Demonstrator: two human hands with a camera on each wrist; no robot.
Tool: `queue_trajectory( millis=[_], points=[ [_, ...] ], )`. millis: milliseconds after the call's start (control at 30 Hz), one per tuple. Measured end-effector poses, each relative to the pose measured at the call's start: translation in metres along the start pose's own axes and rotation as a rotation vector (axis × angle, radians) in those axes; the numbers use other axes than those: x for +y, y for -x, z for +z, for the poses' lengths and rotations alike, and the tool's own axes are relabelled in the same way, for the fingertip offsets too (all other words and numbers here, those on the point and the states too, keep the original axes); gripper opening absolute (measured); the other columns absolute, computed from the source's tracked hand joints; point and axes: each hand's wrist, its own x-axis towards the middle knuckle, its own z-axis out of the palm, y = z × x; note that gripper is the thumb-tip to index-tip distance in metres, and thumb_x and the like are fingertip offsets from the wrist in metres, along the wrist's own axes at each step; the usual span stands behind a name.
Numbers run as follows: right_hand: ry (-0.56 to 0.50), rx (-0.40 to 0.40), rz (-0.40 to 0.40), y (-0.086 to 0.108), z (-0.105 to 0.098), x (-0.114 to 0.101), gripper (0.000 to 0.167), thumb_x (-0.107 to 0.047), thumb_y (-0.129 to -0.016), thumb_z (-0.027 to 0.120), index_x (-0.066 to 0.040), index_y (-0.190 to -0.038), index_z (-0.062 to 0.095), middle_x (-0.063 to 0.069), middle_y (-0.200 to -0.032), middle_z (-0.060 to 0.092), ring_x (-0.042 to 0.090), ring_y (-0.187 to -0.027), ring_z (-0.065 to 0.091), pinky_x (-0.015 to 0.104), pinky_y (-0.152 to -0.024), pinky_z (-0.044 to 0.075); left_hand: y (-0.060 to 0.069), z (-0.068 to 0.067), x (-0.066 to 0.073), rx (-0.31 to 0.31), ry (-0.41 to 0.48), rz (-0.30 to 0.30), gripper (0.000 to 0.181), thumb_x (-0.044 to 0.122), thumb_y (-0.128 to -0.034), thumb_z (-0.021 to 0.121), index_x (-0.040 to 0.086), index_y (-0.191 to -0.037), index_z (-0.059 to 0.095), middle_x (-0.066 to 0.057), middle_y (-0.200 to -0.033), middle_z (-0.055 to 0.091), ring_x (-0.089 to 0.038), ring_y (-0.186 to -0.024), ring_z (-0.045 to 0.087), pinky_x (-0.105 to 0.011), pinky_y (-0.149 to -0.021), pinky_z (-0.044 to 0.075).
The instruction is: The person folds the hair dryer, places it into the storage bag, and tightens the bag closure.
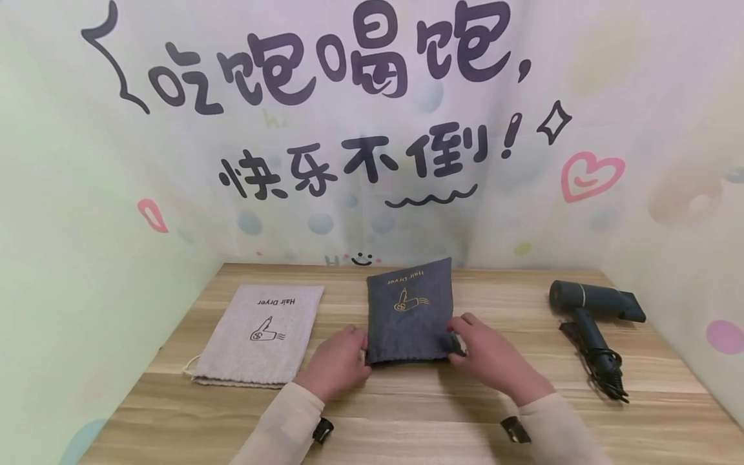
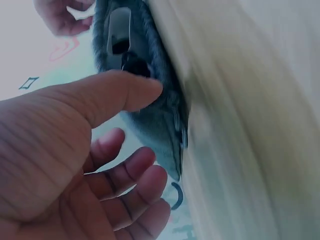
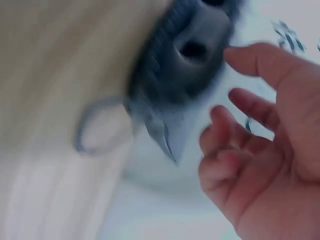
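Note:
A dark grey drawstring bag (image 1: 409, 320) printed "Hair Dryer" in gold stands tilted on the table, its mouth toward me. My left hand (image 1: 336, 363) is at its left edge. In the left wrist view the thumb (image 2: 135, 92) overlaps the bag's rim, while the other fingers are loosely bent. At the opposite edge is my right hand (image 1: 494, 356); in the right wrist view its fingers (image 3: 222, 122) are spread apart beside the bag. Something with pale and black parts (image 2: 120, 32) shows inside the mouth, its kind unclear. A drawstring loop (image 3: 82, 127) hangs from one corner.
A light grey bag (image 1: 256, 355) with the same print lies flat at the left, its white cord at the lower corner. On the right rests a black hair dryer (image 1: 587, 300) with its cable (image 1: 604, 371) bundled by the handle. A printed curtain (image 1: 349, 226) hangs behind the wooden table (image 1: 192, 426).

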Motion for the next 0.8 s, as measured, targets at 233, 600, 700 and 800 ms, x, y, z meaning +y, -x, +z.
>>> queue_trajectory(
  millis=[233,600,700,800],
  points=[
    [-0.018,-0.072,0.036,0.014,-0.018,0.025,0.028,-0.009,-0.085,0.071,-0.007,-0.112,0.064,0.005,-0.106,0.063,0.012,-0.075,0.054,0.039,-0.071,0.049,0.000,-0.007,-0.006,-0.059,-0.028,0.055,0.020,0.020,-0.0734,0.079,0.010,-0.075,0.061,0.003,-0.079,0.050,-0.016,-0.071,0.050,-0.033,-0.065,0.046],
    [0.017,-0.093,0.019,0.010,0.009,0.026,0.028,-0.005,-0.080,0.074,-0.016,-0.072,0.050,-0.007,-0.063,0.042,0.010,-0.059,0.038,0.029,-0.056,0.035,-0.005,0.003,-0.002,-0.089,-0.113,0.105,0.018,0.017,-0.0768,0.078,0.011,-0.067,0.064,0.001,-0.075,0.054,-0.018,-0.069,0.053,-0.034,-0.063,0.047],
    [0.025,-0.073,0.019,0.009,0.010,0.025,0.030,-0.002,-0.082,0.071,-0.017,-0.069,0.049,-0.007,-0.062,0.041,0.009,-0.058,0.038,0.028,-0.054,0.035,-0.005,0.002,-0.002,-0.085,-0.107,0.114,0.022,0.013,-0.0781,0.076,0.013,-0.063,0.061,0.003,-0.073,0.053,-0.015,-0.065,0.051,-0.031,-0.059,0.045],
    [0.017,-0.064,0.045,0.009,0.008,0.024,0.028,0.001,-0.083,0.068,-0.016,-0.069,0.050,-0.006,-0.063,0.043,0.010,-0.058,0.040,0.029,-0.054,0.036,-0.007,0.001,-0.003,-0.075,-0.087,0.127,0.029,0.009,-0.0767,0.074,0.016,-0.057,0.054,0.006,-0.066,0.048,-0.010,-0.059,0.043,-0.027,-0.053,0.040]
  ],
)
